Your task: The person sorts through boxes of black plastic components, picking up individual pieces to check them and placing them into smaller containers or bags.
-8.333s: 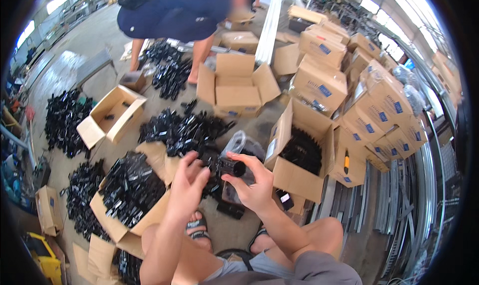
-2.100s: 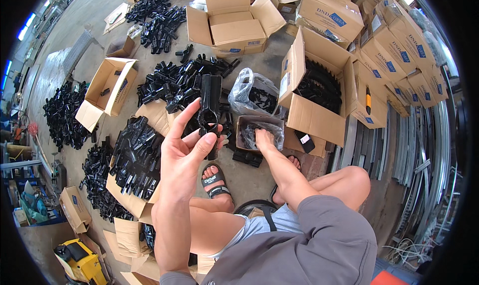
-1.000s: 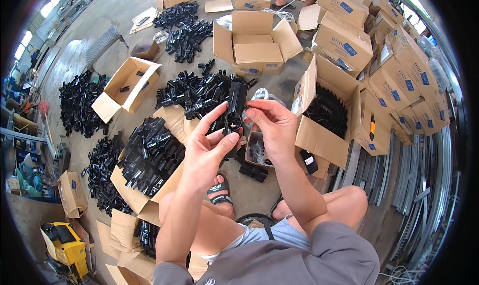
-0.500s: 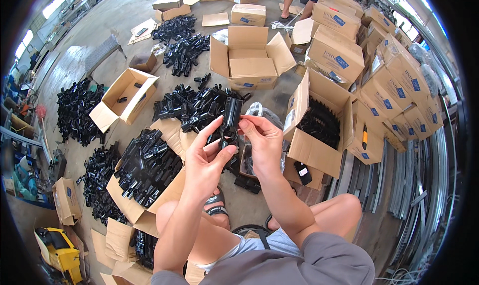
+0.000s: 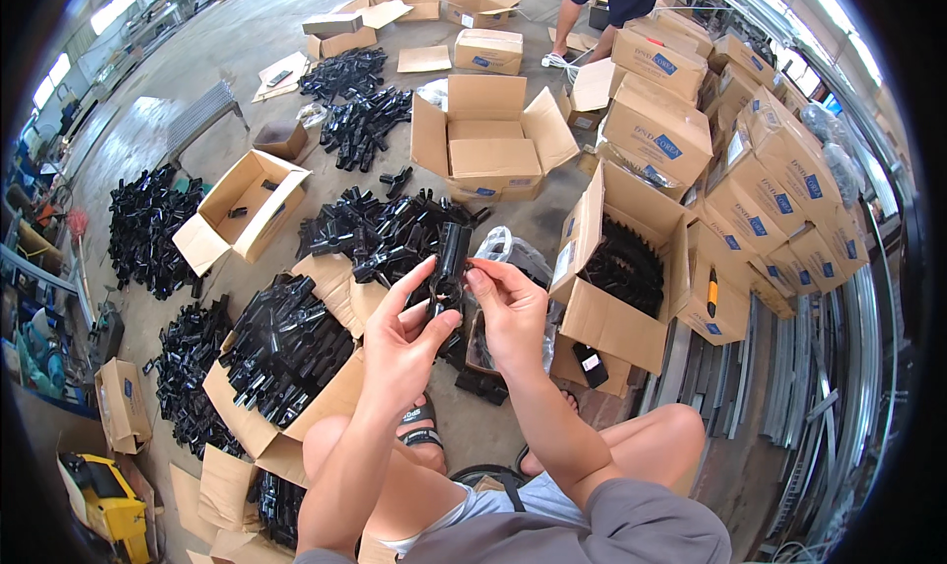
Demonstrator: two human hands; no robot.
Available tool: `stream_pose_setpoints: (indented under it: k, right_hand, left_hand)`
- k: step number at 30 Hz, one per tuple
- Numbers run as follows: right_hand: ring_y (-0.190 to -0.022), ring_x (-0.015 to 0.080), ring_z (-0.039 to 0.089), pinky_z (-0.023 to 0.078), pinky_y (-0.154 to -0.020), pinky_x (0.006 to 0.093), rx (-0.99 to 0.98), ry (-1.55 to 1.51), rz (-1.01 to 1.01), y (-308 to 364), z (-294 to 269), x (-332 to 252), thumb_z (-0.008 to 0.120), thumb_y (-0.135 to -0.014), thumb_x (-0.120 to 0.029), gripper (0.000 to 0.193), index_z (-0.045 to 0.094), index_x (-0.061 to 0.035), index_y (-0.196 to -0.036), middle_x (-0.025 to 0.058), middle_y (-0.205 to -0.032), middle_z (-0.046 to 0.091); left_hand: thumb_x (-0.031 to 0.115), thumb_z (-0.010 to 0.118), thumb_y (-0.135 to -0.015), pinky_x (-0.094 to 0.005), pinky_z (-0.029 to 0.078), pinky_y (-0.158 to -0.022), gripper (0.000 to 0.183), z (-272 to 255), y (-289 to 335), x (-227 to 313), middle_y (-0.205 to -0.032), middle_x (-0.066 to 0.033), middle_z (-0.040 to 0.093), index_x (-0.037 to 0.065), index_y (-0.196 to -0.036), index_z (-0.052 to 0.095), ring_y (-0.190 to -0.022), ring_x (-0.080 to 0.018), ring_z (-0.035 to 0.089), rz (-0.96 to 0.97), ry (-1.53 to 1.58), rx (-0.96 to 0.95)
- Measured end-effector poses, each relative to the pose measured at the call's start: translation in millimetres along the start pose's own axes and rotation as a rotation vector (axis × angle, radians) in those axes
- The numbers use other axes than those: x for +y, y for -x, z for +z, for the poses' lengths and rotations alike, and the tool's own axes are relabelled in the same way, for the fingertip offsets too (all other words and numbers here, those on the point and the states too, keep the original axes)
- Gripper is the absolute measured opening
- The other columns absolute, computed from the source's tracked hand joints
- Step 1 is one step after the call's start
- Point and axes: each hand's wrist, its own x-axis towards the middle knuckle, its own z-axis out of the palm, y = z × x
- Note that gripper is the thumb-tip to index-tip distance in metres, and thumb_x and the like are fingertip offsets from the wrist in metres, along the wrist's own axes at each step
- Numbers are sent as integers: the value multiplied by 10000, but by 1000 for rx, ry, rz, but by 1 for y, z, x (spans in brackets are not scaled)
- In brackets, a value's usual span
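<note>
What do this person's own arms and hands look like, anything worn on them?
Both forearms come up from the lower edge bare to the elbow, with no sleeves in view. The left hand and right hand wear no gloves. No watch, ring or wristband shows on either.

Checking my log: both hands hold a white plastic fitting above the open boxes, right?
Not quite. The head view shows the plastic fitting is black, not white. Both the left hand and the right hand do hold it above the open boxes.
</note>
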Motion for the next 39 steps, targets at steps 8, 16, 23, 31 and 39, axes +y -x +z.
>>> stream_pose_setpoints:
  k: [8,16,23,31,39]
  right_hand:
    - [-738,184,670,520,-689,329,6,511,-242,0,-1,-13,672,-1009,-168,186,694,15,-1035,135,-863,700]
    - [-722,396,611,467,-645,446,-92,591,-190,-8,-13,-11,496,-1089,-206,282,565,19,-936,187,-791,577]
    - [-800,365,686,526,-702,406,-87,565,-341,-1,-12,-22,499,-1086,-207,230,599,-3,-1050,187,-919,658]
    - [-676,181,611,481,-626,350,-121,684,-328,-5,-27,-3,469,-1098,-201,222,585,-18,-1049,97,-780,628]
    - [-661,369,619,488,-627,420,-82,514,-369,-2,-16,-7,528,-1063,-140,145,564,-2,-1035,187,-820,614]
  left_hand:
    - [-113,681,-925,-222,538,-836,677,3,2,-3,-1178,-93,727,45,-1544,456,-977,-76,657,1,-15,-6]
    - [-121,678,-922,-235,541,-859,673,15,6,-1,-1165,-113,733,21,-1539,451,-989,-95,667,-4,-24,-36]
    - [-110,673,-930,-231,544,-835,665,14,6,5,-1136,-108,733,19,-1541,443,-968,-89,665,-34,13,-41]
    - [-112,669,-931,-239,556,-852,662,17,7,0,-1138,-114,730,16,-1539,441,-972,-99,672,-27,32,-66]
    - [-114,666,-932,-242,556,-858,667,16,8,1,-1142,-126,730,13,-1544,432,-983,-107,676,-32,40,-62]
